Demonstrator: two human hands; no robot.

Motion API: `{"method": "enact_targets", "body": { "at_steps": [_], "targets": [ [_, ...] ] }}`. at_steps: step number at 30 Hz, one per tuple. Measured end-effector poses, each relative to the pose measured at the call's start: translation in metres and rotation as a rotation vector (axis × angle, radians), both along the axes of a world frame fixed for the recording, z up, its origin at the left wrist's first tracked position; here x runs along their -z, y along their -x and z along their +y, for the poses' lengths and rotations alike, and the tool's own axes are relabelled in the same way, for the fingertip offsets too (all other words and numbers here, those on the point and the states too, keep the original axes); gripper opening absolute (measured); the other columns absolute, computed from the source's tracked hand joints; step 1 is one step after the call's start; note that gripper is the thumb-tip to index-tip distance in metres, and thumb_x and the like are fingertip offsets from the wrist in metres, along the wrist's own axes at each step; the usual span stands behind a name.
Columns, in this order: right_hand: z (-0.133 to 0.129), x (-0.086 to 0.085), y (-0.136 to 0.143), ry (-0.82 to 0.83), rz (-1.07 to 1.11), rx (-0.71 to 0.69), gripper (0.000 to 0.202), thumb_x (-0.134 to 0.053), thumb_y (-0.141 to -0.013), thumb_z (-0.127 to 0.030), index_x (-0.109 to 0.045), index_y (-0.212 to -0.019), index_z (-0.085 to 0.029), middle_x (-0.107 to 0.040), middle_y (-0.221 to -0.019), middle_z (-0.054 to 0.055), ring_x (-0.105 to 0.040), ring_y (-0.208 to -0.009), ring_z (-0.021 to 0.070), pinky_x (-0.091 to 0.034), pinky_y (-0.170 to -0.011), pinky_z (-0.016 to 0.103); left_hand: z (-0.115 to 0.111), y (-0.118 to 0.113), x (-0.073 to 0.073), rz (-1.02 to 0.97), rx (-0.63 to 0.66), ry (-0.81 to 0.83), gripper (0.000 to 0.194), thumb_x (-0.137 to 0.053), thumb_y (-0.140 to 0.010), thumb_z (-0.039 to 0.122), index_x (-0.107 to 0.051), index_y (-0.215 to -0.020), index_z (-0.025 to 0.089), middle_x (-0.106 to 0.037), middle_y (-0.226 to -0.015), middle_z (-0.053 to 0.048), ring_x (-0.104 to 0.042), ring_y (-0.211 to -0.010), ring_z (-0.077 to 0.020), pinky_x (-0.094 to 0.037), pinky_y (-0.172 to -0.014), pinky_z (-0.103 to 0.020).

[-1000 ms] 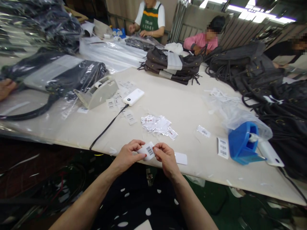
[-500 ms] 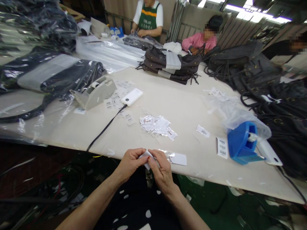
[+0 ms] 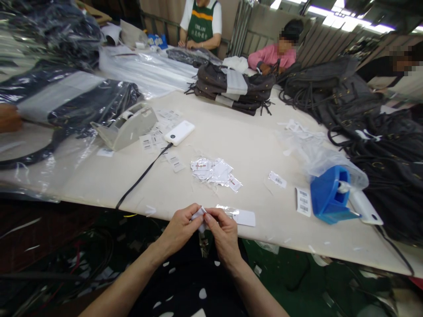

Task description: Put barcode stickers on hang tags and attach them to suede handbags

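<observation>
Close to the table's front edge, my left hand (image 3: 181,226) pinches a small white tag (image 3: 198,215) between thumb and fingers. My right hand (image 3: 225,235) grips the same tag from the other side, with both thumbs almost meeting. The fingers cover much of it, so any print is hidden. Just right of my hands a blank white card (image 3: 245,218) lies beside a strip of clear plastic. Beyond them is a heap of white tags in shiny clear sleeves (image 3: 214,171). A single barcode tag (image 3: 277,179) lies farther right.
A blue tape dispenser (image 3: 330,196) stands at right beside a barcode sticker sheet (image 3: 303,201); a grey dispenser (image 3: 128,127) is at left. A white power bank (image 3: 179,133) trails a black strap. Dark bags (image 3: 231,88) are stacked behind. Another person's hand (image 3: 8,118) is at far left.
My right fingers have closed in on the tag, which shows less of its face. Another person's hand has come in at the left edge. The view has shifted slightly.
</observation>
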State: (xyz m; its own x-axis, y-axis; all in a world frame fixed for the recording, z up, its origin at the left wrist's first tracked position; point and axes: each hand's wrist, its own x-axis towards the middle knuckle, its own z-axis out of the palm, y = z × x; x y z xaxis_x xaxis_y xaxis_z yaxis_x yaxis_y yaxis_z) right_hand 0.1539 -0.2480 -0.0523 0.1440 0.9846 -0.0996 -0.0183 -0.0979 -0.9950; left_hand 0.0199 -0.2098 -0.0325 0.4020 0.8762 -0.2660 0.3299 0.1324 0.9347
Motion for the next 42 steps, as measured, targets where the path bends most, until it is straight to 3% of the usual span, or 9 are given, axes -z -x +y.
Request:
{"method": "enact_targets", "body": {
  "at_steps": [11, 16, 20, 24, 28, 31, 35, 38, 42],
  "targets": [
    [0.005, 0.018, 0.003, 0.101, 0.228, 0.174, 0.019, -0.06, -0.077, -0.035, -0.065, -0.077, -0.017, -0.062, -0.072, 0.001, -0.054, -0.071, 0.0143, -0.043, -0.07, 0.026, -0.001, 0.006, 0.006, -0.04, 0.014, 0.062, 0.017, -0.047, -0.075, 0.031, -0.054, -0.073, 0.015, -0.048, -0.062, 0.003, -0.043, -0.06, -0.0115, -0.034, -0.058, -0.022],
    [0.01, 0.012, -0.023, -0.419, -0.255, 0.149, 0.024, -0.06, -0.078, -0.036, -0.061, -0.096, -0.021, -0.06, -0.095, 0.006, -0.055, -0.09, 0.0189, -0.044, -0.08, 0.034, 0.021, 0.034, 0.011, 0.001, -0.057, 0.1, 0.019, -0.045, -0.068, 0.03, -0.055, -0.075, 0.015, -0.049, -0.061, 0.003, -0.044, -0.056, -0.0125, -0.034, -0.052, -0.023],
    [0.013, -0.004, -0.048, -0.858, -0.726, 0.124, 0.037, -0.064, -0.075, -0.043, -0.056, -0.103, -0.022, -0.06, -0.094, 0.008, -0.056, -0.087, 0.0201, -0.044, -0.078, 0.037, 0.055, 0.056, 0.021, 0.415, 0.009, -0.172, 0.02, -0.042, -0.062, 0.026, -0.056, -0.073, 0.016, -0.054, -0.077, -0.002, -0.051, -0.072, -0.0182, -0.039, -0.064, -0.027],
    [0.012, -0.018, -0.059, -0.969, -0.947, 0.144, 0.039, -0.056, -0.077, -0.053, -0.051, -0.101, -0.023, -0.062, -0.088, 0.006, -0.058, -0.082, 0.0188, -0.043, -0.076, 0.037, 0.07, 0.068, 0.031, 0.836, 0.102, -0.343, 0.029, -0.042, -0.066, 0.029, -0.057, -0.086, 0.015, -0.056, -0.087, -0.008, -0.053, -0.084, -0.024, -0.041, -0.072, -0.032],
    [0.01, -0.023, -0.062, -0.961, -1.059, 0.163, 0.031, -0.053, -0.08, -0.052, -0.048, -0.096, -0.025, -0.062, -0.087, 0.005, -0.06, -0.08, 0.0183, -0.043, -0.075, 0.035, 0.056, 0.065, 0.023, 0.958, -0.081, -0.573, 0.051, -0.045, -0.07, 0.027, -0.046, -0.119, 0.012, -0.048, -0.12, -0.017, -0.042, -0.111, -0.0318, -0.035, -0.088, -0.043],
    [0.01, -0.02, -0.063, -0.968, -1.041, 0.174, 0.028, -0.057, -0.08, -0.046, -0.049, -0.098, -0.026, -0.063, -0.088, 0.005, -0.059, -0.082, 0.0184, -0.041, -0.077, 0.035, 0.033, 0.05, 0.001, 0.696, -0.207, -0.55, 0.036, -0.046, -0.074, 0.03, -0.055, -0.106, 0.016, -0.055, -0.113, -0.012, -0.045, -0.108, -0.0286, -0.035, -0.088, -0.039],
    [0.011, -0.016, -0.063, -0.97, -1.011, 0.151, 0.029, -0.06, -0.078, -0.043, -0.051, -0.101, -0.026, -0.064, -0.09, 0.005, -0.058, -0.086, 0.0189, -0.039, -0.08, 0.036, -0.001, 0.02, -0.027, 0.024, -0.046, 0.116, 0.028, -0.051, -0.075, 0.043, -0.062, -0.075, 0.016, -0.063, -0.072, -0.005, -0.055, -0.07, -0.0181, -0.041, -0.063, -0.027],
    [0.012, -0.016, -0.064, -0.963, -1.064, 0.149, 0.026, -0.056, -0.081, -0.043, -0.05, -0.099, -0.025, -0.063, -0.088, 0.006, -0.059, -0.082, 0.0188, -0.041, -0.077, 0.035, -0.014, 0.002, -0.035, -0.312, -0.032, 0.419, 0.027, -0.057, -0.074, 0.04, -0.06, -0.067, 0.014, -0.061, -0.062, -0.003, -0.051, -0.059, -0.0123, -0.037, -0.056, -0.023],
    [0.01, -0.015, -0.064, -0.969, -1.075, 0.134, 0.028, -0.059, -0.079, -0.041, -0.049, -0.1, -0.024, -0.063, -0.088, 0.006, -0.059, -0.082, 0.0188, -0.042, -0.076, 0.035, -0.014, -0.006, -0.035, -0.449, -0.116, 0.513, 0.02, -0.065, -0.068, 0.032, -0.058, -0.062, 0.013, -0.058, -0.055, 0.0, -0.046, -0.052, -0.0083, -0.033, -0.053, -0.021]
  ]
}}
